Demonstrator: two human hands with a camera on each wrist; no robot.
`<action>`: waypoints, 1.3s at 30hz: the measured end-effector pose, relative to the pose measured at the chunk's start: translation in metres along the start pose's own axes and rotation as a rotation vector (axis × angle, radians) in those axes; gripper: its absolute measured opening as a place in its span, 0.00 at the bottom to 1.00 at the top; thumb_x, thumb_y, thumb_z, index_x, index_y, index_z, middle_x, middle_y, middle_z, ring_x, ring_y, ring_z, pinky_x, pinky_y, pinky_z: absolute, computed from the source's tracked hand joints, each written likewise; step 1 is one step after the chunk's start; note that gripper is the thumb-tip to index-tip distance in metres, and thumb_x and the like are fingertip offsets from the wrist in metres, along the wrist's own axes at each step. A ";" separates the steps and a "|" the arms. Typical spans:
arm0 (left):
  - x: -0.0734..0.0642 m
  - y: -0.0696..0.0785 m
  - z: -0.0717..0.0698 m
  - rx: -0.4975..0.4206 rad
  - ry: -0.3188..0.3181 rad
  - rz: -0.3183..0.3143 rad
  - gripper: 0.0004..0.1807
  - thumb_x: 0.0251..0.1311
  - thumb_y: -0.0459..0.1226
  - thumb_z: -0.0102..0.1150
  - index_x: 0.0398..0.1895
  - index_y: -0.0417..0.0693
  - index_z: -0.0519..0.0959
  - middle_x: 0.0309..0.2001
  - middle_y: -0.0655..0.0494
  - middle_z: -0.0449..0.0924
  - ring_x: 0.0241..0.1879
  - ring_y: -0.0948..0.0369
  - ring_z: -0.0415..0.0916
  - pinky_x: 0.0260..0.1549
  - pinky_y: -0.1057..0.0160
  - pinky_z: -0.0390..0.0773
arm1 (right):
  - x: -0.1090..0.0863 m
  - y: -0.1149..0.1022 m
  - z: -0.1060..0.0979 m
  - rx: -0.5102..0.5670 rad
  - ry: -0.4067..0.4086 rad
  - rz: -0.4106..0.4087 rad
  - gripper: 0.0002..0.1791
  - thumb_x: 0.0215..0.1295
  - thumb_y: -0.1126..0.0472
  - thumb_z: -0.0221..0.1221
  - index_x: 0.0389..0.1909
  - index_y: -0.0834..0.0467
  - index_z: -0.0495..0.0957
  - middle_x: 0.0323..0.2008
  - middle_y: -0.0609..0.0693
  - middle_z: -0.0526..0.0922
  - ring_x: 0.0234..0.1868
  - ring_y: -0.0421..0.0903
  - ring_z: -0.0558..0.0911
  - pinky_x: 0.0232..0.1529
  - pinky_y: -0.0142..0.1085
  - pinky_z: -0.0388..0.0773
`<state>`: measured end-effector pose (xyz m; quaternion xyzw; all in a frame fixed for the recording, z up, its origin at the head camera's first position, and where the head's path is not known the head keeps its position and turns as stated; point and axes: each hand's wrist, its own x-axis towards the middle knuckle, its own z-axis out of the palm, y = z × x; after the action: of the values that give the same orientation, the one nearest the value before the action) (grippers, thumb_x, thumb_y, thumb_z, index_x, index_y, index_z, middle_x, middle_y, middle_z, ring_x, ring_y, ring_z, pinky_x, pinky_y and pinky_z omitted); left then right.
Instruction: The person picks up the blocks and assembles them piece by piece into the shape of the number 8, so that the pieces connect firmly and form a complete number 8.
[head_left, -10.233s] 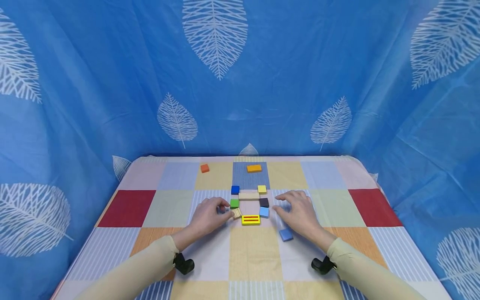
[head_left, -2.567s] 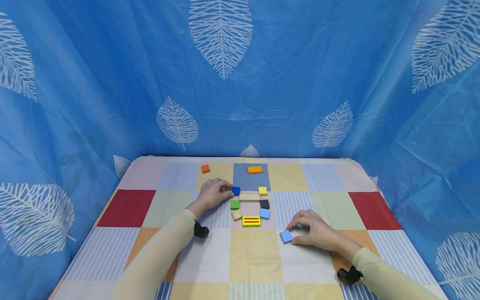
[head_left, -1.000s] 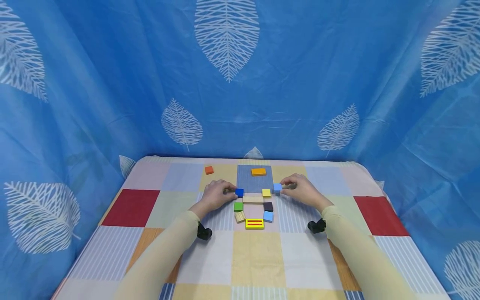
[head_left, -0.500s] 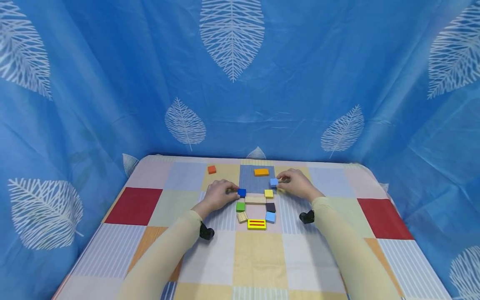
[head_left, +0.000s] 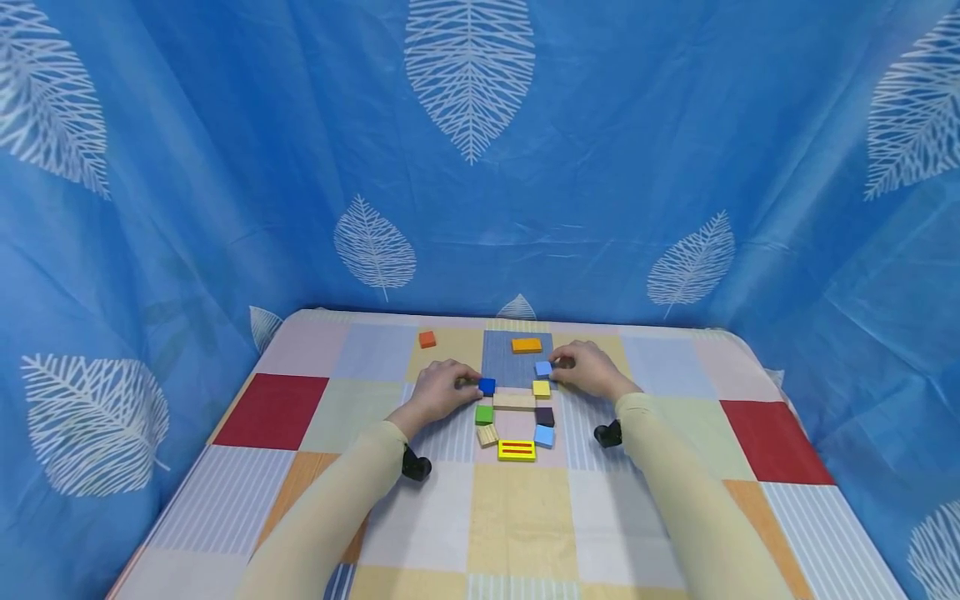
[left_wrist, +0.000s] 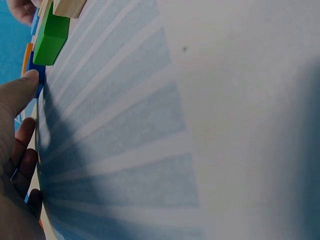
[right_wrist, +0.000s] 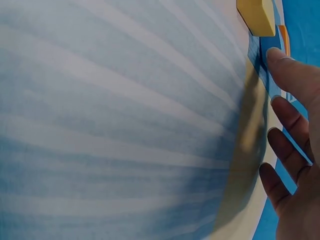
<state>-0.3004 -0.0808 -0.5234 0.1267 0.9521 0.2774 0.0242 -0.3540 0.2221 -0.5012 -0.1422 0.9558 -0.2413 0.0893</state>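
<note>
In the head view my left hand (head_left: 441, 392) pinches the dark blue block (head_left: 487, 387) at the ring's back left corner. Its thumb lies against that block in the left wrist view. My right hand (head_left: 588, 369) pinches a light blue block (head_left: 543, 368) just behind the yellow block (head_left: 541, 389). Between those back corners lies a long pale wooden block (head_left: 513, 402). Down the left side sit a green block (head_left: 484, 414) and a striped wooden block (head_left: 487, 436). A black block (head_left: 544, 416) and another light blue block (head_left: 544, 437) line the right.
A yellow block with red stripes (head_left: 517, 451) lies at the ring's front. Farther back on the table are an orange block (head_left: 527, 346) and a small red-orange block (head_left: 427, 339). A patchwork cloth (head_left: 517, 517) covers the table; a blue curtain (head_left: 480, 233) surrounds it.
My right hand has carried the light blue block from the right front to behind the yellow block. My left hand earlier moved from the striped wooden block to the dark blue one.
</note>
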 end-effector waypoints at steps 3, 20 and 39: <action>0.000 0.000 0.000 0.002 -0.002 0.005 0.17 0.67 0.50 0.66 0.56 0.59 0.85 0.57 0.58 0.80 0.58 0.53 0.70 0.61 0.48 0.64 | 0.000 0.000 0.001 -0.005 -0.001 0.000 0.17 0.69 0.53 0.67 0.56 0.52 0.84 0.47 0.50 0.81 0.50 0.53 0.73 0.57 0.52 0.69; -0.001 0.000 0.000 0.000 -0.002 0.012 0.17 0.67 0.50 0.66 0.56 0.59 0.85 0.57 0.57 0.80 0.58 0.53 0.71 0.62 0.48 0.64 | 0.003 -0.003 0.005 0.017 -0.017 0.058 0.17 0.69 0.52 0.67 0.57 0.49 0.85 0.46 0.49 0.80 0.49 0.52 0.71 0.55 0.51 0.66; 0.000 -0.001 0.001 0.005 0.007 0.005 0.17 0.67 0.50 0.66 0.56 0.59 0.85 0.59 0.57 0.80 0.59 0.53 0.70 0.62 0.48 0.64 | -0.003 -0.006 0.005 0.061 -0.008 0.051 0.17 0.71 0.51 0.65 0.58 0.48 0.84 0.48 0.49 0.81 0.52 0.53 0.70 0.59 0.53 0.64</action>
<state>-0.3001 -0.0810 -0.5244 0.1283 0.9525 0.2755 0.0199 -0.3483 0.2161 -0.5022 -0.1158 0.9509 -0.2675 0.1036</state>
